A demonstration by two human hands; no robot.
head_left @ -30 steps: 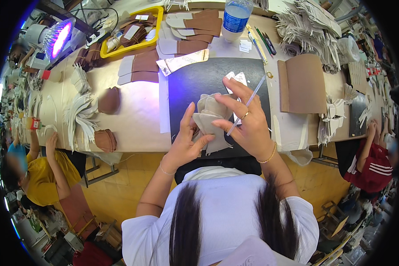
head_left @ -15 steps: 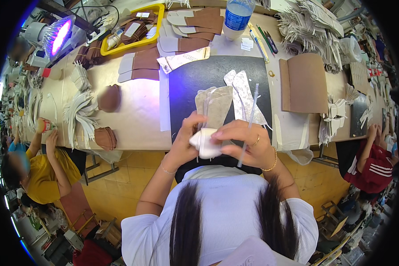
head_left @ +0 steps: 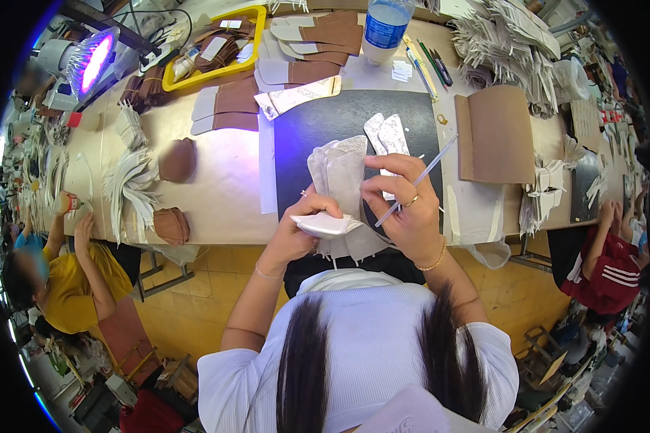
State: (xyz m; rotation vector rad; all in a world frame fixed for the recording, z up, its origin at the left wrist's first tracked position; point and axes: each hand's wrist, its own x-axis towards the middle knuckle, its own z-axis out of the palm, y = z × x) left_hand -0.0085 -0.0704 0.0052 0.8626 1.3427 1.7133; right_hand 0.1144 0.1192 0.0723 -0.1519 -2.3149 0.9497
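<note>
My left hand (head_left: 302,229) is closed round the lower part of a fanned bundle of pale beige, glove-shaped cut pieces (head_left: 341,169). A white folded flap (head_left: 323,225) lies under its thumb, and the bundle's lower ends hang over the table's front edge. My right hand (head_left: 410,209) is just right of the bundle, fingers bent, with a thin translucent stick (head_left: 435,164) held slantwise in it. Whether its fingertips touch the bundle, I cannot tell. Behind, white patterned pieces (head_left: 391,133) lie on a black mat (head_left: 303,123), partly hidden by my right hand.
A brown folded board (head_left: 495,133) lies right of the mat, near pens (head_left: 440,66) and a water bottle (head_left: 386,32). Brown-and-grey pieces (head_left: 227,105) and a yellow tray (head_left: 170,79) are at back left, beside a lit lamp (head_left: 96,61). People work on both sides.
The bundle has tipped upright in my left hand, its white flap now folded under the thumb. My right hand has drawn back to the right, and the stick in it slants more.
</note>
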